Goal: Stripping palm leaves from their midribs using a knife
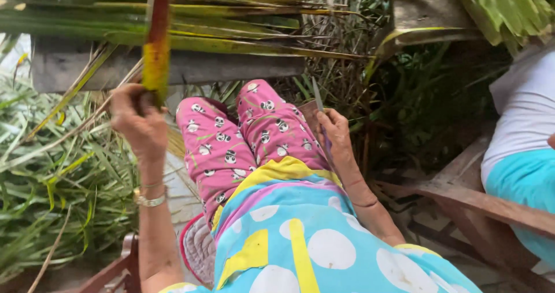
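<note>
My left hand (137, 118) is raised and closed around the lower end of a long palm leaf strip (156, 56), yellow near my fingers and reddish-brown higher up, which runs up out of view. My right hand (334, 134) rests beside my knee and grips a small knife (317, 96) with its thin blade pointing up. My legs in pink patterned trousers (231, 143) stretch out between the two hands.
A pile of green and yellow palm leaves (191, 21) lies across a grey wooden plank (196, 67) ahead. Cut leaves cover the ground at left (52, 177). Another person in white and turquoise (523, 154) sits at right by wooden boards (485, 203).
</note>
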